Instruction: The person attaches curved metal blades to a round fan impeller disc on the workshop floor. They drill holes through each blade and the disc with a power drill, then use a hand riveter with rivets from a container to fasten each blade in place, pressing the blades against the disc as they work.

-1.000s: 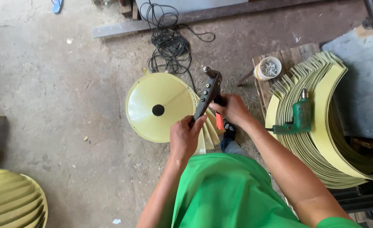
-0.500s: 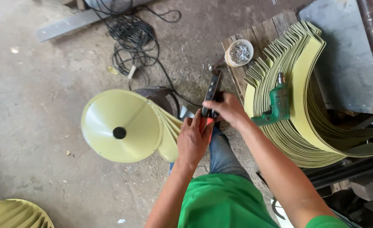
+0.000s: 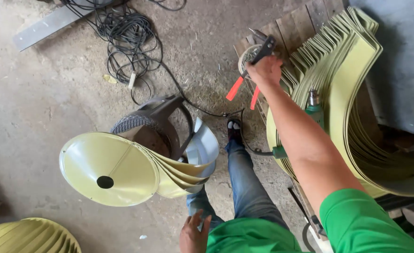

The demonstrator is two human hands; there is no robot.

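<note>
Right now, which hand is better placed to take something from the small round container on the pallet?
Right. The right hand, gripping the orange-handled riveter, is over the container; the left hand rests low, near the lap.

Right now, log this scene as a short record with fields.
right hand: fingers shut on a riveter with orange-tipped handles, held over a small round tub
left hand: open, holds nothing, low by the knee
between legs: pale yellow cone with a centre hole, curved blades fixed behind it
right side: stack of curved yellow blades, green drill lying on it
floor: coiled black cable
</note>
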